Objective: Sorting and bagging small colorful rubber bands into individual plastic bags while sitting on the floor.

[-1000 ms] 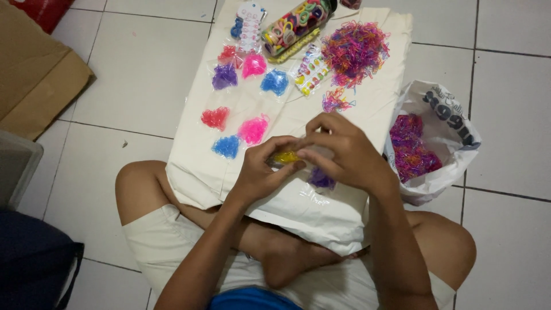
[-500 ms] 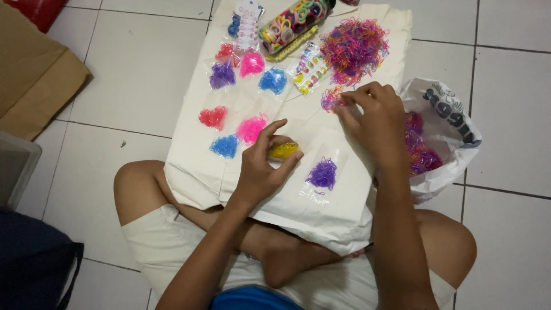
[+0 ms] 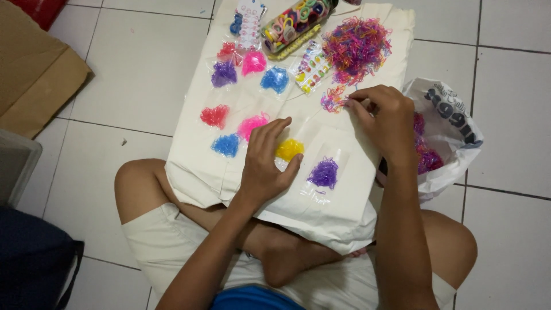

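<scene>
I sit cross-legged with a cream cloth (image 3: 338, 212) spread over my lap and the floor. My left hand (image 3: 265, 161) rests flat on it, its thumb touching a small clear bag of yellow rubber bands (image 3: 288, 150). My right hand (image 3: 385, 117) pinches at a little cluster of mixed-colour bands (image 3: 332, 100) below the big loose pile of mixed bands (image 3: 356, 47). A clear bag of purple bands (image 3: 325, 173) lies between my hands.
Small bags of red (image 3: 214, 116), blue (image 3: 226, 144), pink (image 3: 251, 123), purple (image 3: 224, 73) and blue (image 3: 275, 80) bands lie on the cloth. A clear tube of hair ties (image 3: 291, 22) sits at the top. A white plastic bag (image 3: 445, 123) with bands stands right; cardboard (image 3: 34, 74) lies left.
My hands have parted. The right hand has moved up from the lap area to the mixed bands near the pile. The left hand has laid the yellow bag down and flattened.
</scene>
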